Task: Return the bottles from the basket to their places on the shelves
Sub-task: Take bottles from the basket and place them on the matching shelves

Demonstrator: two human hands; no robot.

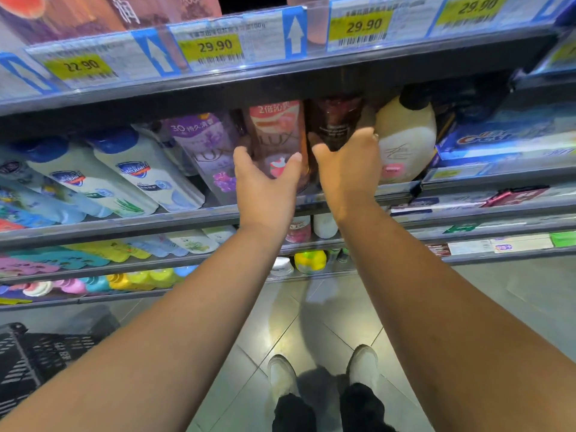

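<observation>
Both my arms reach up to the middle shelf (187,218). My left hand (265,182) wraps round the lower part of a pink LUX bottle (276,135), thumb on its right side, fingers on its left. My right hand (349,166) grips a dark brown bottle (335,123) standing just to the right of the pink one. Both bottles stand upright on the shelf. A black plastic basket (34,360) sits on the floor at lower left; its inside is not visible.
A purple LUX bottle (205,151) and white Safeguard bottles (137,173) stand left of my hands, a cream bottle (405,138) to the right. The upper shelf edge with price tags (215,46) hangs close above. Lower shelves hold more bottles. My feet stand on grey tiles.
</observation>
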